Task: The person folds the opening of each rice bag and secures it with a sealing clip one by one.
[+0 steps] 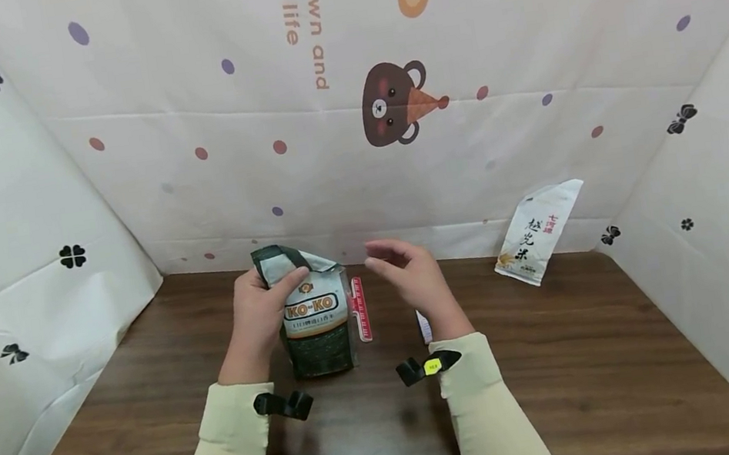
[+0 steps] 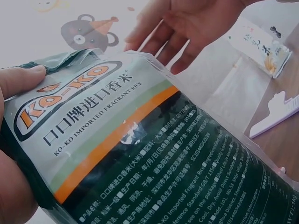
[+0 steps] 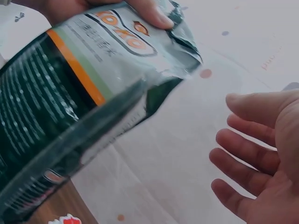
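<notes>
My left hand grips a green and silver KO-KO rice bag near its top, with the thumb across the front. The bag's top edge is folded and crumpled, as the right wrist view shows on the bag. To the right of the bag, my right hand hovers with fingers spread and loosely bent, holding nothing. A gap separates this hand from the bag. The left hand's fingers behind the bag are hidden.
A red and white plastic strip lies just right of the bag. A slim pale lilac plastic piece lies on the wooden table, partly hidden by the right wrist in the head view. A white rice bag leans against the back cloth.
</notes>
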### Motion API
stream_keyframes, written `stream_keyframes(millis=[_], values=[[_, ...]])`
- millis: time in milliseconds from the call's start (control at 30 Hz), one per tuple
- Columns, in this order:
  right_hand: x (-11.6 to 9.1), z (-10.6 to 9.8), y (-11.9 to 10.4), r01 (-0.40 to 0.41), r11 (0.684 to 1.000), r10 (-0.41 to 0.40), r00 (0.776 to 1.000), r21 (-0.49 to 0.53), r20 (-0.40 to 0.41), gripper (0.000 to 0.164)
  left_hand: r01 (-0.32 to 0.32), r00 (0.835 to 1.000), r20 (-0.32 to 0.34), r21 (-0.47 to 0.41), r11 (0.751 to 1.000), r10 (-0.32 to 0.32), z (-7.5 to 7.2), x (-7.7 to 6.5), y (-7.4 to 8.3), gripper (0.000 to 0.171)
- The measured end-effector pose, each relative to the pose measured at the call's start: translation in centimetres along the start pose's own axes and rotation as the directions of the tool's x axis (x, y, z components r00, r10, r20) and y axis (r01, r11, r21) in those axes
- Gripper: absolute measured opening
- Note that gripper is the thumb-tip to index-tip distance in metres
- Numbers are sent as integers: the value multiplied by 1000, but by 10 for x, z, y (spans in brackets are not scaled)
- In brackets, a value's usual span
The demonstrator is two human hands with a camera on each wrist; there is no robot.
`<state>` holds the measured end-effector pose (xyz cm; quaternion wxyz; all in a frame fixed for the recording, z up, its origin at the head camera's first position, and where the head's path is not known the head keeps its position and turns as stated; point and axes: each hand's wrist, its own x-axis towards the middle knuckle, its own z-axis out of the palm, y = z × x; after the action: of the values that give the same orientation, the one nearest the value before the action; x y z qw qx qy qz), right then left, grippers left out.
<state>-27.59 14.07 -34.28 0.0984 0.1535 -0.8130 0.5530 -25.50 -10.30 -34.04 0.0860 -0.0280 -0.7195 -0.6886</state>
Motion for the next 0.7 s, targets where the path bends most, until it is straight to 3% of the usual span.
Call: stream_keyframes(millis=[700], values=[[-3,-33,25,-134,988,132,991,-79,-22,35,-12,1000,-15,8,1000,12,4,-15,-1,30]])
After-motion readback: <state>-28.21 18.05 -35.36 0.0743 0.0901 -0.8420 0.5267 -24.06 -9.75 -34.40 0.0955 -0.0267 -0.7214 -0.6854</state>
